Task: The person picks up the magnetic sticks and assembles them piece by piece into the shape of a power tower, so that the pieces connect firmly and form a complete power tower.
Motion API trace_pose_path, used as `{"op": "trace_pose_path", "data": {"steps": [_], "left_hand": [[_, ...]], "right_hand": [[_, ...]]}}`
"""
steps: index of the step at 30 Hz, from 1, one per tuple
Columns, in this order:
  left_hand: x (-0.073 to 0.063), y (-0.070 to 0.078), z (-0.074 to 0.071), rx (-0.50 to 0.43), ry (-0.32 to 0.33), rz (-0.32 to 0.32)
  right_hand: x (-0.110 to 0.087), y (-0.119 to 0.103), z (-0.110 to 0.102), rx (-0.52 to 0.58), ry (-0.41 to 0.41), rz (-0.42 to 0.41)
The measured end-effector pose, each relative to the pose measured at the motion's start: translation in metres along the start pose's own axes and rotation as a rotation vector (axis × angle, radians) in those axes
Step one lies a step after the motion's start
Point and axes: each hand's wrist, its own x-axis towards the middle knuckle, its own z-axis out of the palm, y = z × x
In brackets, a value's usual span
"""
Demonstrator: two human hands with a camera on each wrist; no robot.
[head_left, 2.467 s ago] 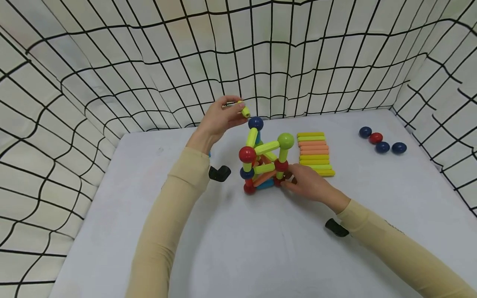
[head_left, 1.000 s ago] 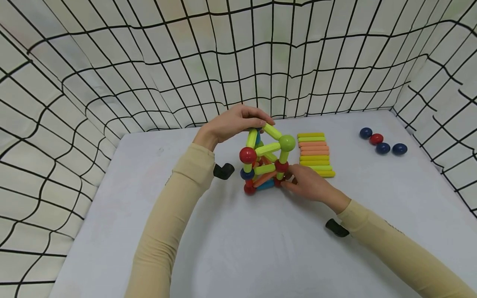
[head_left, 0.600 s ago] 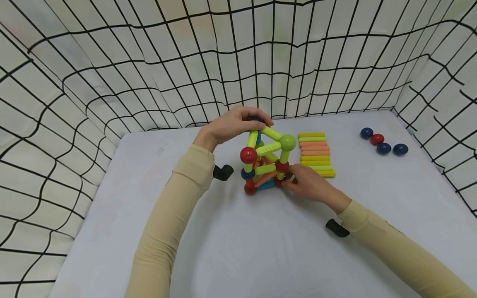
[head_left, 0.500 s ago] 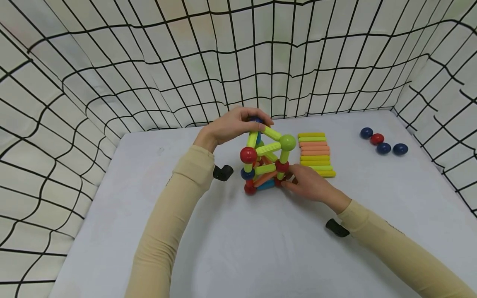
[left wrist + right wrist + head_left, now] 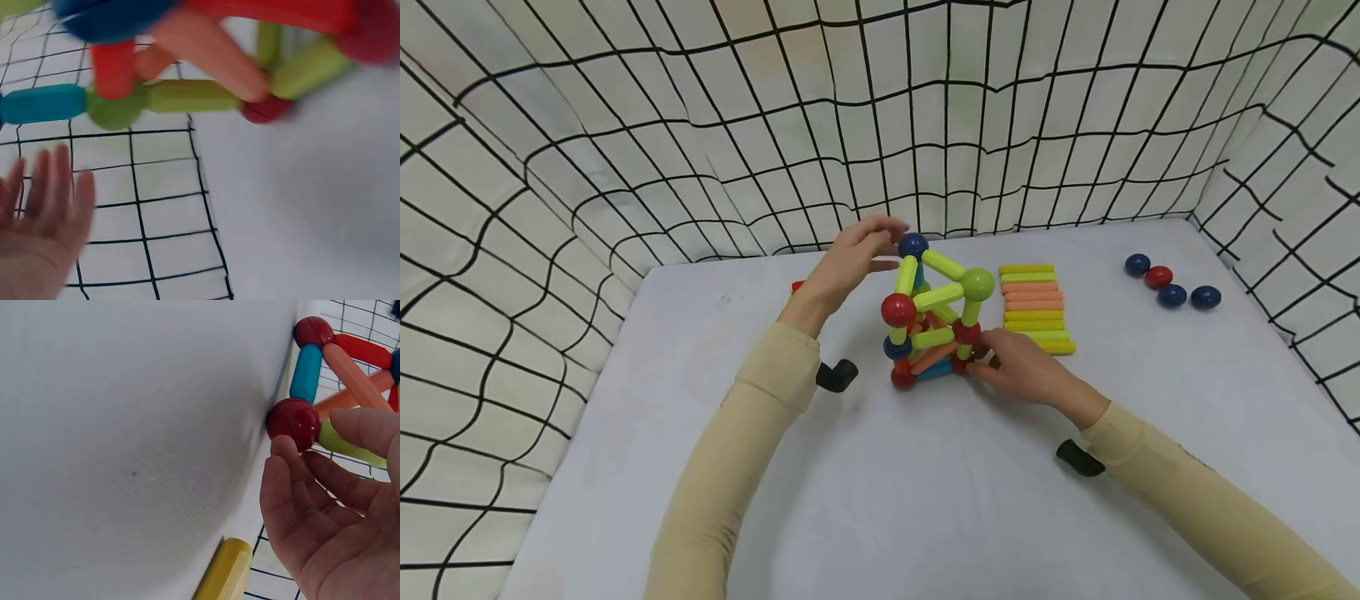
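Observation:
A ball-and-stick magnetic model (image 5: 937, 297) stands on the white table between my hands. At its top, a yellow-green stick (image 5: 943, 265) spans from a blue ball (image 5: 913, 246) to a green ball (image 5: 977, 284). Just left of that blue ball is my left hand (image 5: 850, 262), holding nothing; the left wrist view shows its fingers (image 5: 60, 181) extended, below the model's sticks. My right hand (image 5: 1026, 367) grips the model low at its right corner. In the right wrist view, fingertips press the red corner ball (image 5: 292, 423), with the thumb over an adjoining green stick (image 5: 344, 445).
A row of yellow, green and orange sticks (image 5: 1032, 298) lies right of the model. Farther right are three blue balls and a red ball (image 5: 1159, 277). A red piece (image 5: 797, 286) shows partly behind my left wrist. Black netting (image 5: 947, 150) rises beyond the table.
My left hand brought a yellow-green stick over, set it between the top blue ball and the green ball, let go and drew back left. The right hand stayed at its corner.

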Motion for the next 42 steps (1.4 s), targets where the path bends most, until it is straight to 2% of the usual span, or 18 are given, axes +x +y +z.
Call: {"op": "trace_pose_path", "data": {"steps": [2, 4, 5, 10, 12, 13, 15, 17, 22, 28, 31, 36, 39, 42], "left_hand": [[-0.013, -0.01, 0.001, 0.064, 0.051, -0.088], [-0.028, -0.022, 0.002, 0.117, 0.042, -0.148], [-0.036, -0.029, 0.002, 0.127, 0.015, -0.16], [-0.069, -0.056, 0.007, 0.133, -0.177, -0.118], [-0.077, -0.062, 0.012, 0.128, -0.218, -0.095], [-0.081, -0.063, 0.015, 0.128, -0.216, -0.086], [-0.084, -0.064, 0.023, 0.144, -0.178, -0.061], [-0.086, -0.063, 0.032, 0.176, -0.112, -0.021], [-0.088, -0.059, 0.049, 0.318, 0.039, 0.073], [-0.094, -0.055, 0.064, 0.406, 0.137, 0.122], [-0.095, -0.055, 0.07, 0.452, 0.182, 0.143], [-0.094, -0.056, 0.074, 0.504, 0.258, 0.187], [-0.094, -0.057, 0.074, 0.504, 0.258, 0.202], [-0.092, -0.057, 0.07, 0.496, 0.218, 0.194]], "right_hand": [[-0.004, 0.001, -0.004, 0.004, 0.005, 0.027], [-0.009, 0.003, -0.011, -0.016, 0.028, 0.05], [-0.012, 0.004, -0.015, -0.038, 0.046, 0.058], [-0.027, 0.018, -0.033, -0.252, 0.1, 0.062], [-0.031, 0.023, -0.036, -0.326, 0.088, 0.053], [-0.033, 0.026, -0.037, -0.353, 0.075, 0.053], [-0.036, 0.03, -0.037, -0.392, 0.063, 0.046], [-0.037, 0.034, -0.036, -0.425, 0.06, 0.035], [-0.034, 0.04, -0.031, -0.479, 0.086, 0.003], [-0.029, 0.043, -0.029, -0.526, 0.054, -0.02], [-0.024, 0.04, -0.034, -0.415, 0.02, -0.015], [-0.008, 0.028, -0.053, -0.02, 0.045, 0.02], [0.003, 0.018, -0.063, 0.175, 0.083, 0.062], [0.013, 0.005, -0.067, 0.327, 0.083, 0.088]]}}
